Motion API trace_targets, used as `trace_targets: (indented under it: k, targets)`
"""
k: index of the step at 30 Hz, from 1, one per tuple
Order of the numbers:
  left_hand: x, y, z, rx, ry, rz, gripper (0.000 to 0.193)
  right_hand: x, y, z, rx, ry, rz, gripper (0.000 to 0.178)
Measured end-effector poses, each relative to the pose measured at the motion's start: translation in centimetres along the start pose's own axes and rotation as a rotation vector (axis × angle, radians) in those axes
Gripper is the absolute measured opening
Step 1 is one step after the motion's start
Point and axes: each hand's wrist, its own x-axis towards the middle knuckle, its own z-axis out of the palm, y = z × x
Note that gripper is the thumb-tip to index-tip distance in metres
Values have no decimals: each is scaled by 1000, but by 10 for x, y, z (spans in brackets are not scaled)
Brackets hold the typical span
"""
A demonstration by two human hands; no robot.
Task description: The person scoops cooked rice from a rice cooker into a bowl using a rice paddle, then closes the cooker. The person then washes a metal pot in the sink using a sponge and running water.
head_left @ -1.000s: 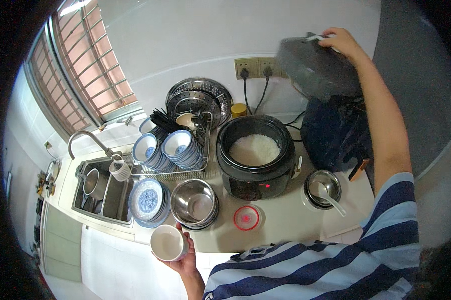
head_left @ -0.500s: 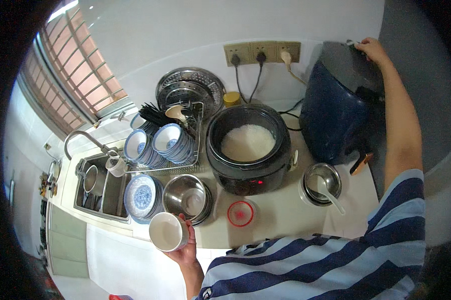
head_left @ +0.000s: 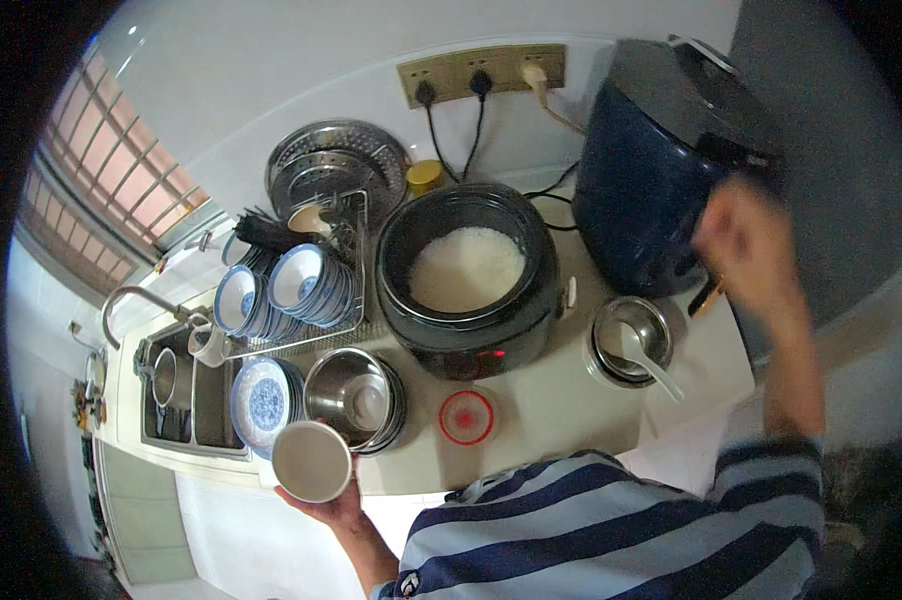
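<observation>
A white bowl [head_left: 312, 462], tilted with its pale inside showing, sits in my left hand [head_left: 333, 512], whose fingers wrap its side and base. My right hand [head_left: 743, 240] is smeared by motion in front of a dark blue appliance [head_left: 626, 150] with a grey lid, apart from the lid's pale handle [head_left: 706, 55]. Its fingers cannot be made out. Between my hands stands a black rice cooker [head_left: 516, 350] without a lid over it, holding white rice [head_left: 467, 268]. A white spoon [head_left: 659, 380] rests in the steel bowls [head_left: 603, 372] below my right hand.
Nested steel basins [head_left: 386, 425], blue-and-white plates [head_left: 266, 400] and a red-rimmed round container [head_left: 468, 416] line the counter's near side. Behind are a wire rack [head_left: 363, 290] of stacked bowls [head_left: 301, 280], steamer trays [head_left: 336, 135] and plugged cords. A sink [head_left: 216, 400] is at left.
My right hand has left the handle on the blue appliance's lid and moved down and nearer. My left hand still holds the bowl. The whole view has shifted slightly.
</observation>
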Motion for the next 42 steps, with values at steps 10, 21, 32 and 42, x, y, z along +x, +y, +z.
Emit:
trace_targets:
  k: [10, 21, 32, 42]
  targets:
    - [24, 31, -6, 542, 415, 359, 62, -157, 30, 96, -220, -589, 537, 43]
    - [4, 13, -5, 475, 273, 219, 68, 23, -54, 49, -230, -216, -188, 22]
    - [-33, 30, -33, 425, 354, 271, 66, 161, -121, 215, -877, -802, -754, 13]
    - [-31, 24, -30, 407, 409, 250, 68, 206, -76, 244, -748, -1000, -587, 14]
